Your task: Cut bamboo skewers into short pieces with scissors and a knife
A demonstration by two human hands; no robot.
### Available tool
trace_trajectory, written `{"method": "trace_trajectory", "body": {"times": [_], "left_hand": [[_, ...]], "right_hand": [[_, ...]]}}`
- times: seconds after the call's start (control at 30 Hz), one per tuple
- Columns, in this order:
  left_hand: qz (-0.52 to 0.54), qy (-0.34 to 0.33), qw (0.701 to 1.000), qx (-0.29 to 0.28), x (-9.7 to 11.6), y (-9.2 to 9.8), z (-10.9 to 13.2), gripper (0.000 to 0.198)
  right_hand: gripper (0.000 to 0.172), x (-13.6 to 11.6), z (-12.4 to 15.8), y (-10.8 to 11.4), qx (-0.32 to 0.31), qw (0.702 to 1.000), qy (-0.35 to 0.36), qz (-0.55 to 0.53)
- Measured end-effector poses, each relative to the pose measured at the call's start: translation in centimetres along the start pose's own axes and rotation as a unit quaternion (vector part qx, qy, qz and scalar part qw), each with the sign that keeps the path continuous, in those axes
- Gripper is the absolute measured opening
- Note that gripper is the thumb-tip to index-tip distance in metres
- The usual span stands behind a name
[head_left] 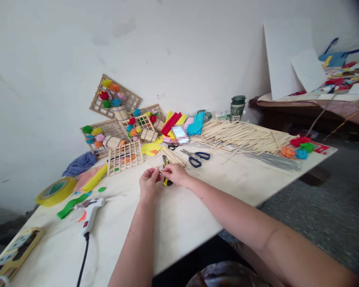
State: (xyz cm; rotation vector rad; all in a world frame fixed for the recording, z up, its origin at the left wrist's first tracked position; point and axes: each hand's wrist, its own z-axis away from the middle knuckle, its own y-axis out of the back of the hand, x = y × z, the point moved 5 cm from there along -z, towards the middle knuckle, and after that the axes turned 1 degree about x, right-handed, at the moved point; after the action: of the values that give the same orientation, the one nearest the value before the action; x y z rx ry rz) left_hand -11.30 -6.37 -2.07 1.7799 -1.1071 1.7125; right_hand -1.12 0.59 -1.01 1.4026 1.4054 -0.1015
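My left hand [148, 180] and my right hand [176, 174] meet above the middle of the table, fingertips pinched close together. Something small and thin is between them, too small to make out. Just behind my fingers lies a yellow and black utility knife [167, 181], partly hidden by my right hand. Dark-handled scissors [195, 158] rest open to the right. A small bundle of wooden sticks [174, 154] is just beyond my right hand. Past my left hand stands a wooden stick lattice [126, 158].
Lattice panels with paper flowers [112, 95] lean on the wall. A glue gun [92, 213], yellow tape roll [56, 191] and power strip [19, 253] are left. Many sticks [245, 135], silver wires [272, 160] and a green bottle [237, 107] lie or stand right.
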Motion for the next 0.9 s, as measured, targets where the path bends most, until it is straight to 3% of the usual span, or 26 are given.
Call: {"method": "trace_trajectory", "body": {"times": [0.17,0.27,0.37,0.43,0.5,0.6,0.9], "left_hand": [[-0.029,-0.030,0.999,0.029,0.5,0.3,0.1,0.035],[-0.161,-0.050,0.985,0.037,0.3,0.4,0.0,0.039],[-0.374,-0.128,0.918,0.025,0.4,-0.5,0.2,0.040],[-0.481,-0.189,0.856,-0.020,0.2,-1.7,0.6,0.041],[-0.530,-0.224,0.815,-0.070,-0.2,-2.8,1.0,0.044],[-0.555,-0.230,0.794,-0.095,-0.6,-3.5,1.3,0.041],[-0.621,-0.190,0.758,-0.056,0.5,-3.4,2.4,0.038]], "right_hand": [[0.014,0.1,-0.1,0.5,0.027,0.999,-0.028,0.003],[0.018,1.1,-0.4,1.2,0.059,0.994,-0.090,0.014],[0.020,2.5,-0.6,2.1,0.072,0.984,-0.156,0.041],[0.020,3.3,-0.9,2.6,0.072,0.978,-0.186,0.060],[0.021,3.6,-1.2,3.0,0.066,0.975,-0.199,0.075],[0.019,3.6,-1.9,3.2,0.051,0.975,-0.192,0.100],[0.020,2.0,-4.9,2.2,-0.004,0.971,-0.125,0.204]]}}
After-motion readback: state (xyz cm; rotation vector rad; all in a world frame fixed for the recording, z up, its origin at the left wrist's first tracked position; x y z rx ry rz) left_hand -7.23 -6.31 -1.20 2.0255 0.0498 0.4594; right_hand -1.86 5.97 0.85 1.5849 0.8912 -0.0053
